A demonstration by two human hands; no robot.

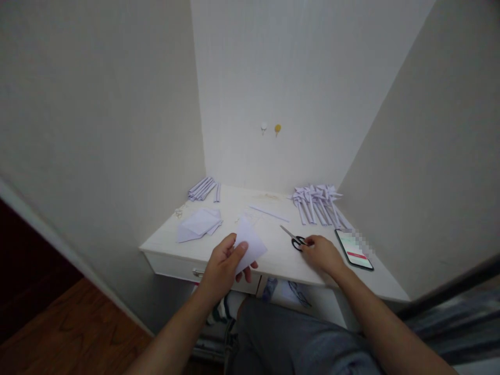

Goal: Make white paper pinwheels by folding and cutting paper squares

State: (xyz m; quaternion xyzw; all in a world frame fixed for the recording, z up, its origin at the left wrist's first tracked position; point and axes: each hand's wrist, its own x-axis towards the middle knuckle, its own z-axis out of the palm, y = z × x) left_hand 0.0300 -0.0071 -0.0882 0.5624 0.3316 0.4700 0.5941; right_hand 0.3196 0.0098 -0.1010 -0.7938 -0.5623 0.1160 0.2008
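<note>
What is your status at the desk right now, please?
Left hand holds folded white paper above desk edge. Right hand on scissors, lying flat. Phone just right of it.

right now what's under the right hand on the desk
The right hand rests on the black handles of the scissors; their blades point out onto the white desk. The hand hides part of the handles and the desk beneath it.

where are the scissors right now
In the head view the scissors lie on the white desk, right of centre, with the right hand touching their black handles; the phone lies just to their right.
</note>
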